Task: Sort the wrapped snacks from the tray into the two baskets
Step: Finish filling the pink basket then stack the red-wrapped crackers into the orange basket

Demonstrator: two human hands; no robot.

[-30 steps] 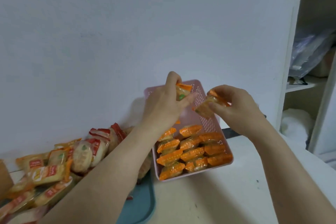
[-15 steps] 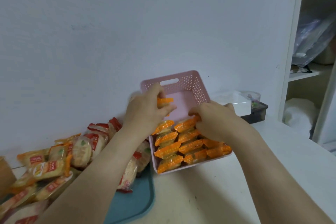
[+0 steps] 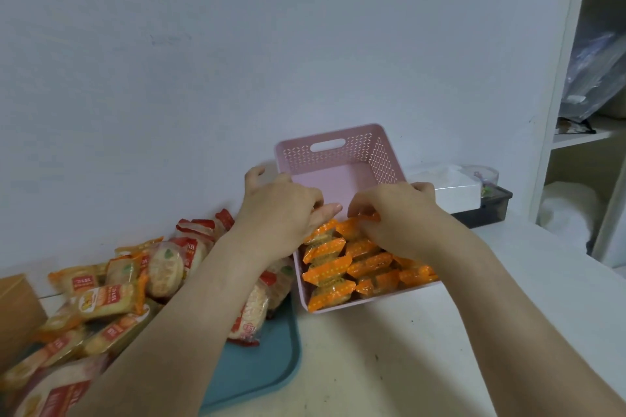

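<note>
Right fingers [image 3: 366, 204] pinch orange snack [image 3: 349, 227], long axis left-right; left fingers [image 3: 311, 201] curled, grip unclear.

Bare left hand [image 3: 281, 210] and right hand [image 3: 396, 213], forearms bare throughout.

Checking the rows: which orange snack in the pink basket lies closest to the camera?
The orange snack in the front-left corner of the pink basket, ending the left row; all others lie farther back or right.
</note>
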